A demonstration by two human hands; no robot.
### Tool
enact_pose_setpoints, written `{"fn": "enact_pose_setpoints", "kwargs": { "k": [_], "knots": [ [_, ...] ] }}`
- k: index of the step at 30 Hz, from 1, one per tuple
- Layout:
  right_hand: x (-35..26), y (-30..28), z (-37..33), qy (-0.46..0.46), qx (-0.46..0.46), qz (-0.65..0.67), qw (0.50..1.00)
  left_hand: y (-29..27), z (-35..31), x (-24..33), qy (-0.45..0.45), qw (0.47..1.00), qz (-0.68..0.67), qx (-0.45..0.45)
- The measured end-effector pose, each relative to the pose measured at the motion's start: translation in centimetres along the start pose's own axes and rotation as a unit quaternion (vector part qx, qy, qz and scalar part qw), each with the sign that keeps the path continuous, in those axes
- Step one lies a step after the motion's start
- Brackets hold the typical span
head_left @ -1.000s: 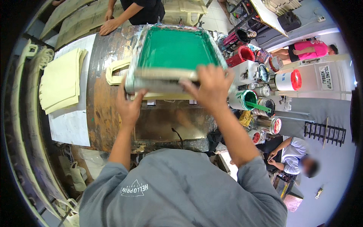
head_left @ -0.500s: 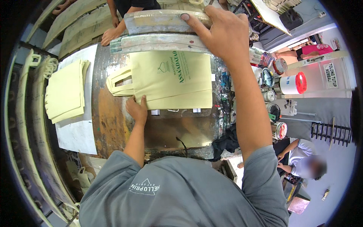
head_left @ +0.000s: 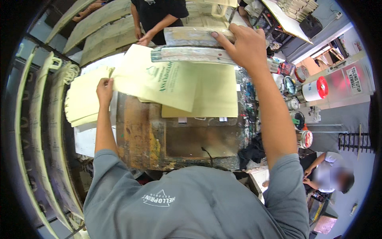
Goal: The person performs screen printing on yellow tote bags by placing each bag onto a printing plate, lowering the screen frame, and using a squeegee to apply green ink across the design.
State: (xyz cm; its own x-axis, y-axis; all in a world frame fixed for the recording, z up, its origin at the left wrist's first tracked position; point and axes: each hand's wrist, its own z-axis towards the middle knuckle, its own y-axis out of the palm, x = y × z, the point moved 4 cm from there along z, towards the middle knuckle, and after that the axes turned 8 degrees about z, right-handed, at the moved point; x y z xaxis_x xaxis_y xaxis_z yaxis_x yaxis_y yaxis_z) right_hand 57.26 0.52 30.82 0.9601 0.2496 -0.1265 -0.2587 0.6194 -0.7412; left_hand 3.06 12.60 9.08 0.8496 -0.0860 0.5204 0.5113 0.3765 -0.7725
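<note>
My left hand [head_left: 105, 92] pinches a pale yellow tote bag [head_left: 181, 93] with green print near its handle end. That bag is lifted and bent, slanting across the worktable [head_left: 139, 131]. Beneath it lies another pale yellow bag [head_left: 221, 93], its visible part unprinted. My right hand [head_left: 250, 47] grips the raised, stained screen-printing frame [head_left: 187, 55] at its right end, with the thumb on the upper of two long bars. The frame hangs above the bags, apart from the lower one. Left of my left hand lies a stack of yellow bags [head_left: 81, 95].
Drying racks [head_left: 39, 119] holding bags line the left side. A co-worker in a black shirt [head_left: 159, 12] stands across the table, hands near its far edge. Ink tubs [head_left: 314, 89] and jars stand at right, above a black cloth [head_left: 252, 151]. Another person [head_left: 328, 175] sits lower right.
My left hand has moved left and up, pulling the printed bag off the one beneath. The right hand still holds the frame up. The co-worker's hands have drawn away from the frame.
</note>
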Motion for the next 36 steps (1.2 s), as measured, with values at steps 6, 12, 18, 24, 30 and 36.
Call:
{"fn": "enact_pose_setpoints", "kwargs": {
  "k": [6,12,18,24,30,36],
  "knots": [
    [0.8,-0.4,0.4,0.017,-0.009,-0.018,1.0,3.7,-5.1,4.3,-0.039,0.991,0.067,0.113],
    [1.1,0.1,3.5,0.032,-0.052,0.02,0.998,20.5,-32.2,28.6,0.359,0.882,0.031,-0.303],
    [2.5,0.1,2.9,0.045,-0.045,0.06,0.996,22.6,-34.7,28.9,0.383,0.872,0.054,-0.301],
    [1.9,0.8,3.3,0.041,-0.046,0.049,0.997,20.5,-33.1,29.3,0.37,0.877,0.042,-0.303],
    [1.5,1.6,-2.7,-0.016,-0.162,-0.027,0.986,5.7,-19.0,29.5,-0.071,0.712,-0.647,-0.264],
    [0.7,6.6,-15.5,0.055,-0.317,0.071,0.944,4.8,-26.8,22.9,-0.303,0.61,-0.64,-0.356]
  ]
}}
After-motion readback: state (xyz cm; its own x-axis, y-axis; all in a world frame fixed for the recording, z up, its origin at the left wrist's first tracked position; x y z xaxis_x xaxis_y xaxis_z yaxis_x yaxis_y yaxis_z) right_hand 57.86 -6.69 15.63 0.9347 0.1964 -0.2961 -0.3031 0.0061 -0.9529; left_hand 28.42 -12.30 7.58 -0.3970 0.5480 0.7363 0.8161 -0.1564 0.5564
